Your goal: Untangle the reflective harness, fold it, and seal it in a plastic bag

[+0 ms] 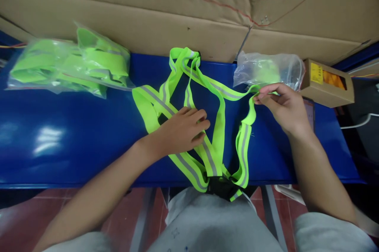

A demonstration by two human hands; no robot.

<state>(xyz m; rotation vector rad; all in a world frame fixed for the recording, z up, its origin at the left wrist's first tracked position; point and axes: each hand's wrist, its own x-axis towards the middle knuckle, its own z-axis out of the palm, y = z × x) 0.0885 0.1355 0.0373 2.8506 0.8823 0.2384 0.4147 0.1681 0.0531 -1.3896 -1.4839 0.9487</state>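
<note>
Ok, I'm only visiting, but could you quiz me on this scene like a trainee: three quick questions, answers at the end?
1. Which of the person's hands pinches a neon strap between thumb and fingers?
2. True or false: the small cardboard box sits at the table's left end.
3. Fill the gap: the neon strap has a ____ stripe along it.

Key:
1. The right hand.
2. False; the small cardboard box is towards the right end of the blue table.
3. Grey.

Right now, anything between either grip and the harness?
Nothing visible: the right grip pinches the harness and the left grip lies over it. The nearest bag sits beyond the right grip, not between.
</note>
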